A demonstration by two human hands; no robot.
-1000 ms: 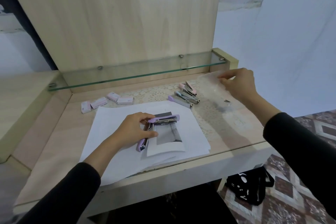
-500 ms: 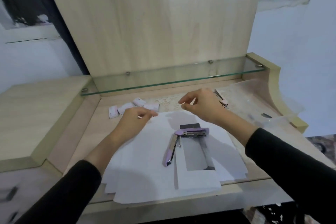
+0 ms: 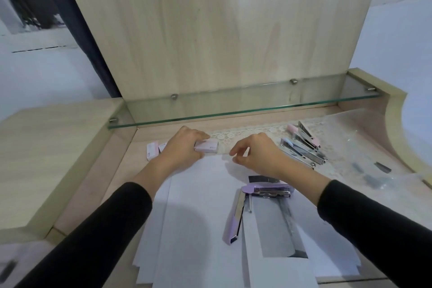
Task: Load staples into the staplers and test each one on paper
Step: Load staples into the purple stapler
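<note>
A lilac stapler (image 3: pixel 247 203) lies swung wide apart on a stack of white paper (image 3: pixel 198 229), its top arm pointing toward me. My left hand (image 3: pixel 180 149) grips a small pale staple box (image 3: pixel 208 146) at the back of the desk. Two more staple boxes (image 3: pixel 153 151) lie left of that hand. My right hand (image 3: pixel 254 155) hovers just right of the box, its fingers loosely curled and holding nothing. Several other staplers (image 3: pixel 304 145), pink and silver, sit in a cluster at the back right.
A glass shelf (image 3: pixel 243 105) runs across the back above the desk. A clear plastic bag (image 3: pixel 364 161) with small dark items lies at the right. A lace mat (image 3: pixel 245 133) covers the rear desk surface. A raised wooden ledge (image 3: pixel 46 159) borders the left.
My left hand has moved back from the lilac stapler to the boxes and taken hold of one staple box. My right hand left the plastic bag and came in beside it.
</note>
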